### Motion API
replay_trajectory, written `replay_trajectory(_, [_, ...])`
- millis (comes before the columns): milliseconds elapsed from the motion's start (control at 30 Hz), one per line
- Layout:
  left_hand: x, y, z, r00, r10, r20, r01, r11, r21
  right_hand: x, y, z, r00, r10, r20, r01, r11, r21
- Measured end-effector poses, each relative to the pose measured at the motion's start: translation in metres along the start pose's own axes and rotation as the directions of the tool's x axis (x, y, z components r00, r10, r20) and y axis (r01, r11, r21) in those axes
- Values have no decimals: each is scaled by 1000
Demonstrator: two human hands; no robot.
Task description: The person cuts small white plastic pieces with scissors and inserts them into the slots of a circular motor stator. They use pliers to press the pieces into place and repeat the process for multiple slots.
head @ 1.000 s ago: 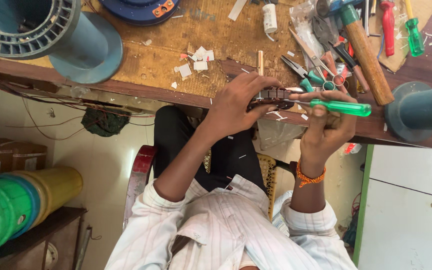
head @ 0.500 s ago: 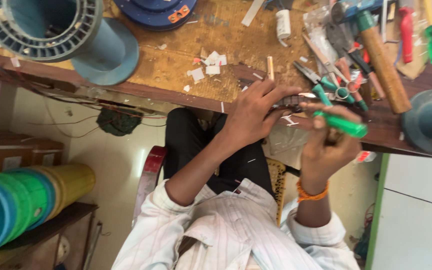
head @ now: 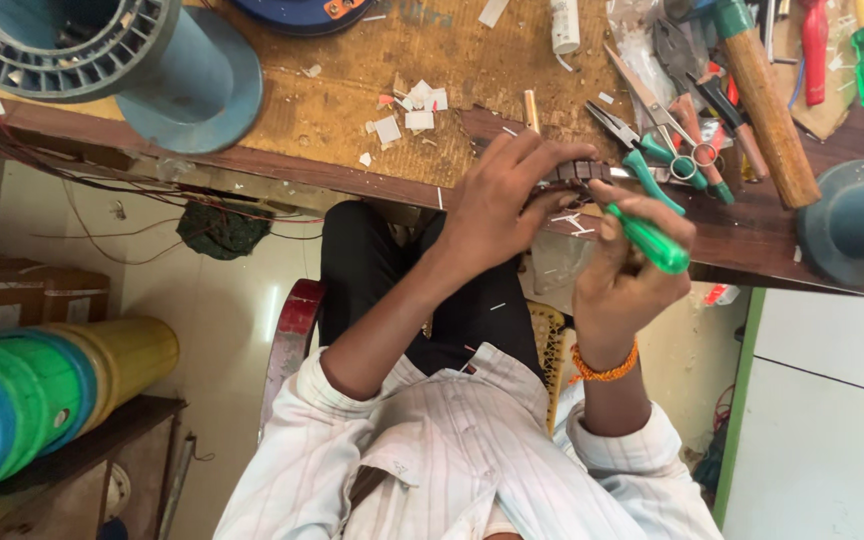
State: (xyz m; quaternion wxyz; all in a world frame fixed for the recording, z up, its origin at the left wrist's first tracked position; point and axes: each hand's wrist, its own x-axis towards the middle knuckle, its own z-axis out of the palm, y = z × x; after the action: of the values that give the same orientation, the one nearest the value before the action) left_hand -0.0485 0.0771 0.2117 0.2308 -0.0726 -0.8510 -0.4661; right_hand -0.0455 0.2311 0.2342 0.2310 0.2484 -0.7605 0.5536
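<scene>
Green-handled screwdriver (head: 649, 240): one, right hand (head: 624, 272) gripping | left hand (head: 497, 200) fingers holding one dark part (head: 574, 174)

Hands (head: 552, 225), green screwdriver (head: 649, 238), small dark part (head: 574, 173)

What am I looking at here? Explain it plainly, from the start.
There is no machine here: these are a person's two bare hands. The single picture comes from a camera worn on their head, looking down, so their striped shirt fills the bottom and the wooden workbench runs across the top.

The left hand pinches a small dark part at the bench edge. The right hand, with an orange band at the wrist, has its grip closed on a green-handled screwdriver, whose tip points at that part.

On the bench lie a large blue-grey spool, white paper scraps, green-handled pliers, scissors beside them, and a wooden-handled hammer.
</scene>
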Motion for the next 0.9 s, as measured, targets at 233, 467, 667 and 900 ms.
replay_trajectory(233, [0, -9, -5, 1000, -13, 0, 12, 998, -56, 18, 12, -12, 992, 91, 86, -106, 977, 187])
replay_trajectory(467, [1, -13, -8, 1000, 15, 0, -15, 995, -95, 3, 18, 1, 996, -62, 60, 47, 974, 221])
replay_trajectory(667, [1, -4, -7, 997, 41, 70, -40, 999, -16, 16, 33, -34, 984, 47, 172, -68, 991, 117])
replay_trajectory(900, [0, -4, -7, 992, 94, 89, -91, 995, -34, 12, 51, -45, 962, -52, 268, -42, 942, 333])
